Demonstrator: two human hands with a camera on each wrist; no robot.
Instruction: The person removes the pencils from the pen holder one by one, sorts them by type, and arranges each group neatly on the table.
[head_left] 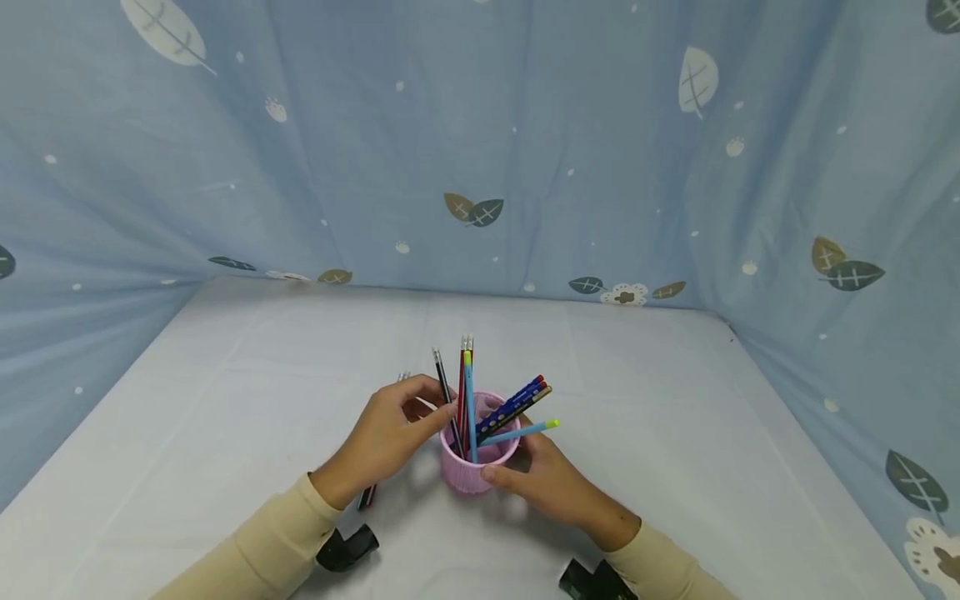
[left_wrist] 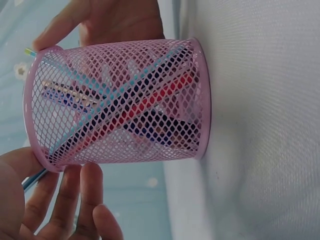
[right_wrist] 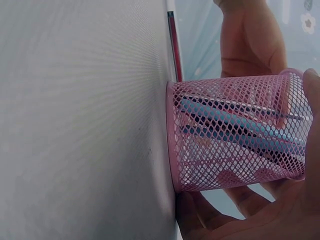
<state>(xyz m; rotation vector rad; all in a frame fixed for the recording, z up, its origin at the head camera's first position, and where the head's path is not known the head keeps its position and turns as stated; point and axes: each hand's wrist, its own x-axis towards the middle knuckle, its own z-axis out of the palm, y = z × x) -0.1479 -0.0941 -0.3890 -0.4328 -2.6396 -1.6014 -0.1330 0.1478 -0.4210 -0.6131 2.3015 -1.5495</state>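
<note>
A pink mesh pencil cup (head_left: 467, 478) stands upright on the white tabletop, holding several pencils. My right hand (head_left: 553, 483) grips its right side, thumb at the near rim and fingers round the far side. At the left rim, my left hand (head_left: 397, 429) pinches a black pencil (head_left: 442, 375) between thumb and fingers, its lower end inside the cup. Other fingertips (left_wrist: 91, 175) of that hand lie against the mesh. Red pencils (head_left: 461, 375), a light blue pencil (head_left: 469, 392) and dark blue patterned pencils (head_left: 517, 400) lean in the cup; another light blue pencil (head_left: 536, 428) slants right.
More pencils (head_left: 367, 497) lie on the tabletop (head_left: 225, 433), partly hidden under my left hand and wrist. Black wrist-worn devices (head_left: 347, 548) sit at both sleeves. A blue leaf-patterned curtain (head_left: 480, 125) surrounds the back and sides.
</note>
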